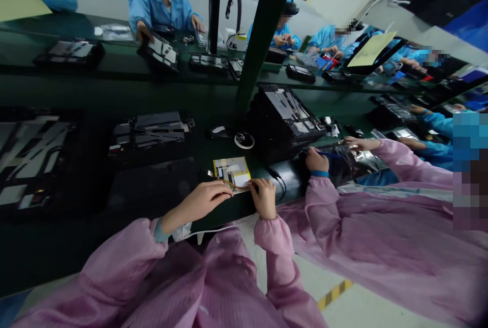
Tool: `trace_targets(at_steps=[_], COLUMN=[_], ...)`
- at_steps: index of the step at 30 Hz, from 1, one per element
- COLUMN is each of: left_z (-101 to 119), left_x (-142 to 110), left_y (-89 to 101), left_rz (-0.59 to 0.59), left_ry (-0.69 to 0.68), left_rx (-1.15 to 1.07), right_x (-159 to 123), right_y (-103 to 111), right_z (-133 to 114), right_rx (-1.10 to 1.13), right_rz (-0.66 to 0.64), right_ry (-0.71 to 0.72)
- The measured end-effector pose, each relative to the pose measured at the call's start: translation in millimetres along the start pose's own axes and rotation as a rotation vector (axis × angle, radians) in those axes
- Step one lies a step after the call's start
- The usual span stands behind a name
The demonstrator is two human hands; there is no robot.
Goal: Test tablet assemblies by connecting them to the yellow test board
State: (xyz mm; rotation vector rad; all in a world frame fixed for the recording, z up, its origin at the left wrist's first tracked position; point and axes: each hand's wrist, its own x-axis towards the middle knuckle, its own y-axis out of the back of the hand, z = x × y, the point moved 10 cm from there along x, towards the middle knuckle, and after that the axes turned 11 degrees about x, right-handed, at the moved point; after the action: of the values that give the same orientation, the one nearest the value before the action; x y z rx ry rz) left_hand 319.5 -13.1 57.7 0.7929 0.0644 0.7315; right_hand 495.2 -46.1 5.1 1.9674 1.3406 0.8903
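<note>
Lying on the green worktop (224, 214): one yellow-and-white board (232, 171), long axis along the worktop edge, just ahead of both hands; right hand (265, 198) fingertips on its near corner, grip unclear; left hand (202, 199) pinching a thin brown strip (229, 183).

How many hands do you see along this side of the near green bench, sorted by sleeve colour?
Pink-sleeved hands: 4
Blue-sleeved hands: 2
Total: 6
</note>
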Motion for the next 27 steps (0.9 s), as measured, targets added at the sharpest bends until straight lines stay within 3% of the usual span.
trace_targets(at_steps=[4,9,16,21,27], left_z=[-7,-18,-34,-43,-41], left_x=[-1,-2,-14,-21,-25], left_y=[8.2,10.0,17.6,36.7,42.2], left_rz=[0.039,0.068,0.114,0.186,0.198], left_ry=[0.067,0.141,0.253,0.328,0.225], left_rx=[0.011,0.007,-0.05,-0.043,0.215], right_x=[7,7,22,19,24], right_y=[-14,-39,-48,-68,-54], right_z=[-11,-55,-87,-102,-118], right_rx=[0.35,0.791,1.093,1.11,0.719], right_rz=[-0.161,-0.492,-0.505,-0.628,-0.457], right_ry=[-0.026,0.015,-0.005,-0.027,0.229])
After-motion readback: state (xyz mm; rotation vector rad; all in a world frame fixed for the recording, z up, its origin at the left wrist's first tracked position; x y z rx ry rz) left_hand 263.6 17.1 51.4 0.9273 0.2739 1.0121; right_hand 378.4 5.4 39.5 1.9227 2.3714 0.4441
